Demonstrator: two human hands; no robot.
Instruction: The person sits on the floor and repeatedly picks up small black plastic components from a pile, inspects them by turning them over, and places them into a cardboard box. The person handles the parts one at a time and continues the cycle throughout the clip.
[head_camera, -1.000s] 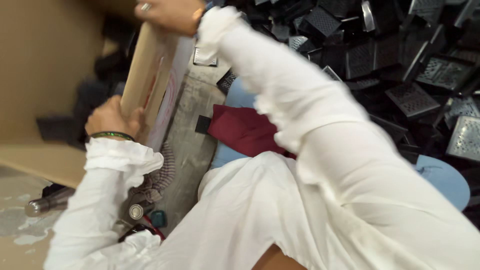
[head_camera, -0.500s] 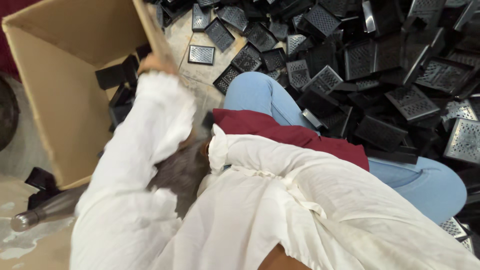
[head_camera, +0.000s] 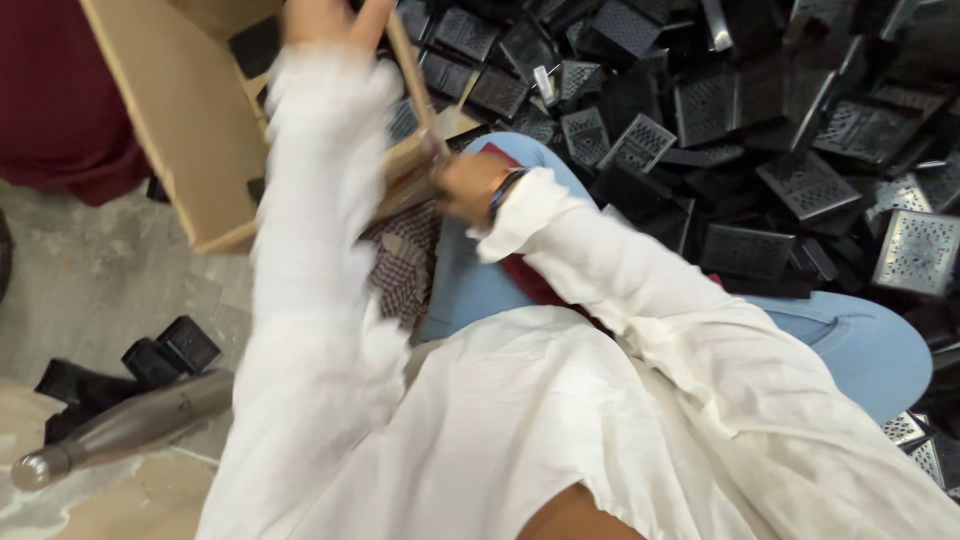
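A person seated on the floor grips one cardboard box (head_camera: 190, 150), tilted over the lap at upper left, its open mouth turned toward the heap of black parts. The left hand (head_camera: 335, 20), blurred at the top edge, sits on the box's upper rim near a flap (head_camera: 410, 70); whether its fingers are wrapped around the rim cannot be told. The right hand (head_camera: 470, 185), a dark bangle at the wrist, has its fingers closed on the lower corner of the box.

The box looks light and stiff along its folds, but its walls and flaps would likely bow under a squeeze; edges and corners, where both hands now are, seem the surest holds. A few black parts (head_camera: 260, 45) show inside.

To the right, black perforated trays (head_camera: 800, 185) lie piled in a heap too dense to count, dozens at least. On the concrete floor (head_camera: 90, 260) at lower left lie one metal bottle (head_camera: 120, 430) and about three loose black blocks (head_camera: 185, 345). A checked cloth (head_camera: 405, 265) rests beside the blue-jeaned knee (head_camera: 470, 285).
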